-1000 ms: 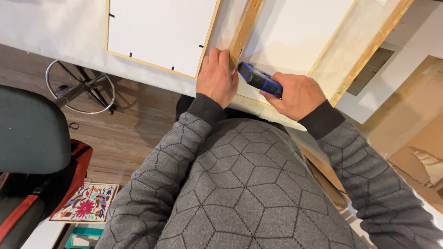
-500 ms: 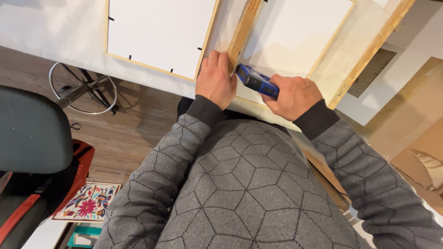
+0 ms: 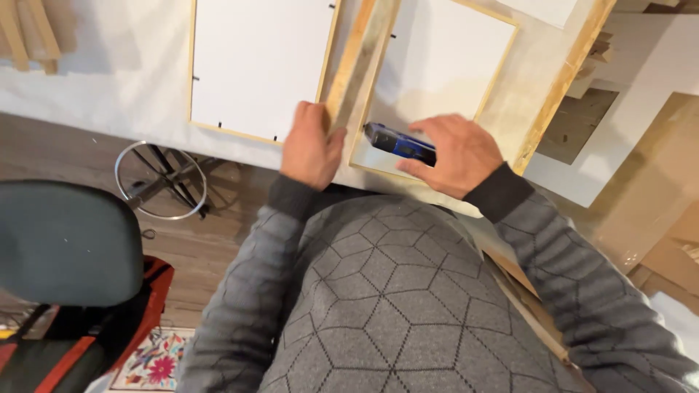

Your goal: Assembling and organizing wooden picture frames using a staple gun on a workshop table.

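Observation:
My left hand (image 3: 312, 145) presses on the near end of a pale wooden strip (image 3: 354, 62) that lies between two framed white panels on the table. The left panel (image 3: 258, 62) and the right panel (image 3: 437, 69) lie face down, with small black clips along their wooden edges. In my right hand (image 3: 455, 154) is a blue and black hand tool (image 3: 399, 141), its tip pointing at the near left corner of the right panel's frame.
The table is covered with a white sheet (image 3: 109, 80). A long wooden batten (image 3: 561, 80) leans at the right. A dark office chair (image 3: 62, 251) and a stool's metal ring base (image 3: 162, 180) stand on the wooden floor at the left. Cardboard (image 3: 655, 189) is at the right.
The view has tilted down and closer. My right hand has turned the blue tool a little flatter toward the frame corner. My left hand stays on the wooden strip.

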